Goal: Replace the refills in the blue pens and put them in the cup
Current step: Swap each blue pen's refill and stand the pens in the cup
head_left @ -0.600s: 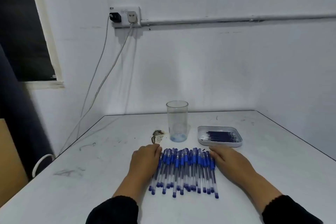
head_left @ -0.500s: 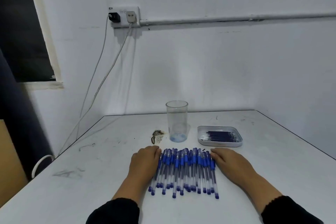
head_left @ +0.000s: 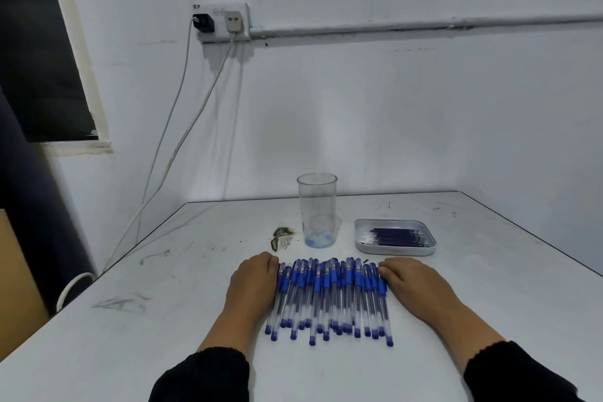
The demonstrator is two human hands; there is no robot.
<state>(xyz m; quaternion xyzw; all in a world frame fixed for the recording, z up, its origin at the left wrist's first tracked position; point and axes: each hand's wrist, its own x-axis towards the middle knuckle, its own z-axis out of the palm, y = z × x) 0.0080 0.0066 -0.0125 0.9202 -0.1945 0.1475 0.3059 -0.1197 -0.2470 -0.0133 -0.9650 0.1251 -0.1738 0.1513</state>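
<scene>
Scuffed white table (head_left: pixel 130 320), clear-barrelled blue pens (head_left: pixel 329 300) bunched between flat left hand (head_left: pixel 253 285) and right hand (head_left: pixel 412 284), neither grip closed

Both sleeves (head_left: pixel 202 375) cut off at bottom edge, refills (head_left: pixel 396 236) too small to count

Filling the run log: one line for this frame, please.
stage: pens bunched, none in cup | left hand: flat against blue pens | right hand: same | cup: empty | refills: in tray
</scene>
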